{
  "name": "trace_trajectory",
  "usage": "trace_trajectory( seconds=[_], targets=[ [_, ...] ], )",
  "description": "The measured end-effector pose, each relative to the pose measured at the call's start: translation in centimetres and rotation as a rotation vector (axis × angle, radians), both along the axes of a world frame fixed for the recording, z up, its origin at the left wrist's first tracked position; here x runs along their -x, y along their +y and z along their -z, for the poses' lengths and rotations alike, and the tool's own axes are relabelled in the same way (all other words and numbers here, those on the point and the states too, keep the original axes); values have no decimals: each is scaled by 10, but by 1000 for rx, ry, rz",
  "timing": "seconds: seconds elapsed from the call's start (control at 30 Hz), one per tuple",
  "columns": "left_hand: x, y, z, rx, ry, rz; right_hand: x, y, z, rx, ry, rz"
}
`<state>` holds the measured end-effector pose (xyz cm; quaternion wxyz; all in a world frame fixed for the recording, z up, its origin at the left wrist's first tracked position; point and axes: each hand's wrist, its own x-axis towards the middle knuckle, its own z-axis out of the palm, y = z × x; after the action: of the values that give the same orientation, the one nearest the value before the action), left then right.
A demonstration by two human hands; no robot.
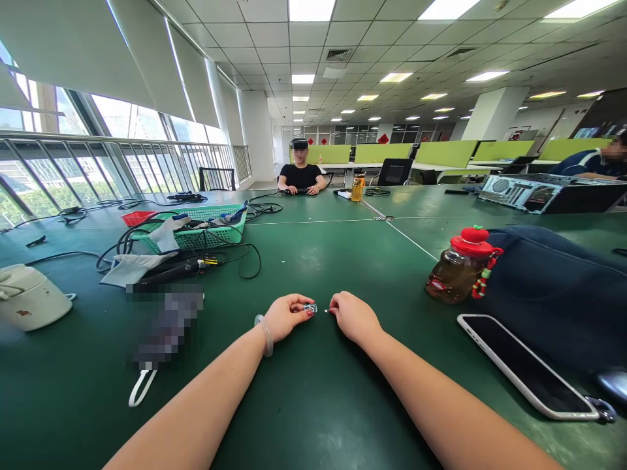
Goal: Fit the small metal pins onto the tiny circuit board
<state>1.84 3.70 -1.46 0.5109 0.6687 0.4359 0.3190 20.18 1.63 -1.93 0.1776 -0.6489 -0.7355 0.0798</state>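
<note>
Both my hands rest on the green table [313,405] in front of me. My left hand [287,314], with a clear bangle at the wrist, is closed in a pinch on a small silvery part [309,307]. My right hand [353,316] is curled a few centimetres to the right and pinches a tiny pale piece [327,311] that I cannot make out. The two pieces lie close together, with a narrow gap between them.
A phone [524,364] lies face up at the right, beside a dark bag [553,287] and a red-capped bottle [460,266]. A green basket [206,228] with cables, gloves and a white kettle [29,297] stand at the left. A person sits across the table [300,173].
</note>
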Motion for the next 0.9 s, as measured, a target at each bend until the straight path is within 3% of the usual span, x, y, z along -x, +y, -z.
trace_trajectory(
  seconds=[0.3,0.9],
  targets=[
    [-1,-2,-3,-17,16,3,14,-14,-17,-214,113,-67],
    [-1,-3,-5,25,-51,49,24,-19,-15,-243,124,-168]
  ],
)
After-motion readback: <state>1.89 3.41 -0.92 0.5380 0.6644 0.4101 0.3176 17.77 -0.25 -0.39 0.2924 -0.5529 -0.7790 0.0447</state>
